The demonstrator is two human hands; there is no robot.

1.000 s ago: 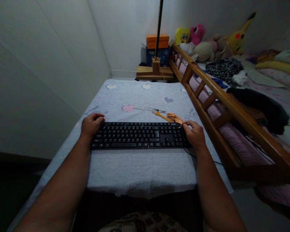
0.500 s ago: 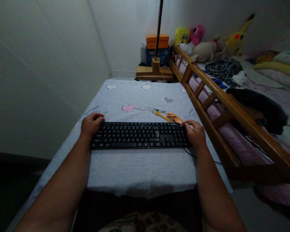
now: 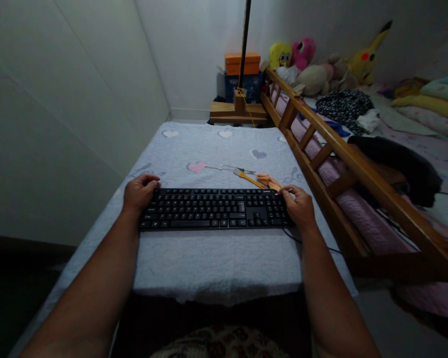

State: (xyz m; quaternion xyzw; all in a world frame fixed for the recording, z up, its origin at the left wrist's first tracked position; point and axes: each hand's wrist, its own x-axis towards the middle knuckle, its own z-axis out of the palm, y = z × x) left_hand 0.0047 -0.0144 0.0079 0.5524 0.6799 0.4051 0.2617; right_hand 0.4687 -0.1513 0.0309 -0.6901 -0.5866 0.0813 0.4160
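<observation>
Two forearms (image 3: 100,268) are flanking a black keyboard (image 3: 197,209) that is lying on a pale blue cloth (image 3: 216,258). The left hand (image 3: 139,193) is resting half-curled at its left end; any grip cannot be told. The right hand (image 3: 299,205) is pinching a thin stick (image 3: 278,193) at the upper right corner.

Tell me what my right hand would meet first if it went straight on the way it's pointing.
Most likely the orange cloth, just ahead of your right hand, by the far edge of the keyboard. Depth is hard to judge, so the keyboard's corner could come first.
</observation>
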